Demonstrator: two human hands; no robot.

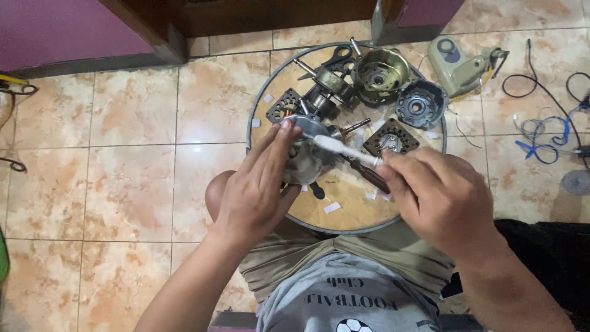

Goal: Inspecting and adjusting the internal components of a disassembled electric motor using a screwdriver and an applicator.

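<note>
My left hand (pixel 258 184) grips a round grey metal motor part (pixel 308 147) and holds it above a round wooden board (pixel 344 212). My right hand (pixel 439 197) holds a white toothbrush (pixel 344 149) by its handle, and the brush head rests on the top of that metal part. Both hands hover over the near half of the board, above my lap.
On the board lie several motor pieces: a brass-coloured housing (pixel 382 74), a dark round cover (pixel 421 104), two square laminated plates (pixel 285 106) (pixel 391 139), a rotor with shaft (pixel 329 83) and a screwdriver (pixel 369 173). A beige casing (pixel 458 64) and loose wires (pixel 544 132) lie on the tiled floor at right.
</note>
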